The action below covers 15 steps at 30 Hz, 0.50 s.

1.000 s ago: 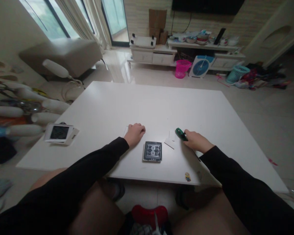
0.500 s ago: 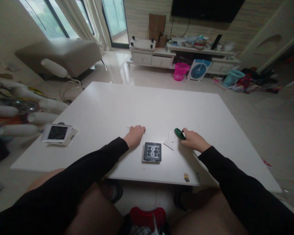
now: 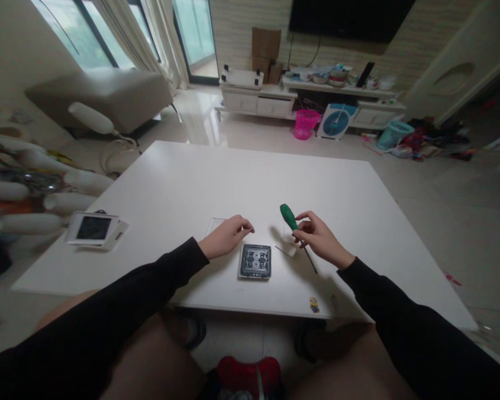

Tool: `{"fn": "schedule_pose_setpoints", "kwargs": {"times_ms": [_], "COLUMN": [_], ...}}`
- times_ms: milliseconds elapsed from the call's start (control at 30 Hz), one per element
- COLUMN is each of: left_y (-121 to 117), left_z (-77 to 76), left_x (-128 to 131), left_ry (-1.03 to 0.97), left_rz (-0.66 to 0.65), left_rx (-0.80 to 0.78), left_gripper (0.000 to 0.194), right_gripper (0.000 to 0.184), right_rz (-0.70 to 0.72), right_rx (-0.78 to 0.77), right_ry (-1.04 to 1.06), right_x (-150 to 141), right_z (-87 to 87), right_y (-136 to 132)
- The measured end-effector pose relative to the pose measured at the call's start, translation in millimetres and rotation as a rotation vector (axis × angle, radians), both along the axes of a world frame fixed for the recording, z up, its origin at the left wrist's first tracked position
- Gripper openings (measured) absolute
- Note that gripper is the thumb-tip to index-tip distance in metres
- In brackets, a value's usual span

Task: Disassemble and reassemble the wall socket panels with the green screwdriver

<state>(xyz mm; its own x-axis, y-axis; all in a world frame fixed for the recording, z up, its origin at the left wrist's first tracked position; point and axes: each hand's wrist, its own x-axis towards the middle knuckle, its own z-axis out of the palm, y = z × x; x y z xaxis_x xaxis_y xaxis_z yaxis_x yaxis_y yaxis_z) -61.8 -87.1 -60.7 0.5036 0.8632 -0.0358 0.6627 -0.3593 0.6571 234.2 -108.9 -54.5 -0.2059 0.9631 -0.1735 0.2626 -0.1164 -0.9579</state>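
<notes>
My right hand (image 3: 319, 236) grips a screwdriver (image 3: 289, 215) just above the table. Its green handle points up and away, while the dark shaft slants down toward me with its tip at the right. Above the far edge of a square black wall-socket or switch body (image 3: 255, 261), my left hand (image 3: 229, 236) has thumb and fingertips pinched together; whatever they hold is too small to make out. Behind that hand lies a thin white frame (image 3: 214, 224), partly covered. Small white plates (image 3: 288, 250) rest between the black body and my right hand, partly hidden.
A white table (image 3: 250, 180) carries everything. At its left side sits a white device with a dark square panel (image 3: 94, 228). A cartoon sticker (image 3: 314, 304) is near the front edge. Across the floor are a pink basket (image 3: 305, 124) and a blue fan (image 3: 336, 120).
My right hand has raised the screwdriver off the table and turned it, so the shaft now shows. My left hand has lifted from the tabletop and closed into a pinch.
</notes>
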Motion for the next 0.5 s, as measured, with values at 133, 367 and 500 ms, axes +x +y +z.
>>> {"fn": "schedule_pose_setpoints", "kwargs": {"times_ms": [133,367,500], "left_y": [-19,-66,-78], "left_z": [10.0,13.9,11.9], "left_x": [4,24,32], "left_ry": [-0.354,-0.856,-0.92], "left_rz": [-0.024,0.023,0.078], "left_rx": [-0.273,-0.793,-0.822], "left_gripper": [0.015,0.035,0.038], "right_gripper": [0.04,0.035,0.033], "right_rz": [0.03,0.09,0.095], "right_rx": [-0.009,0.019,0.0], "right_ry": [0.166,0.301,0.317], "right_x": [-14,-47,-61], "right_z": [5.7,7.6,-0.1], "right_y": [-12,-57,-78]}}
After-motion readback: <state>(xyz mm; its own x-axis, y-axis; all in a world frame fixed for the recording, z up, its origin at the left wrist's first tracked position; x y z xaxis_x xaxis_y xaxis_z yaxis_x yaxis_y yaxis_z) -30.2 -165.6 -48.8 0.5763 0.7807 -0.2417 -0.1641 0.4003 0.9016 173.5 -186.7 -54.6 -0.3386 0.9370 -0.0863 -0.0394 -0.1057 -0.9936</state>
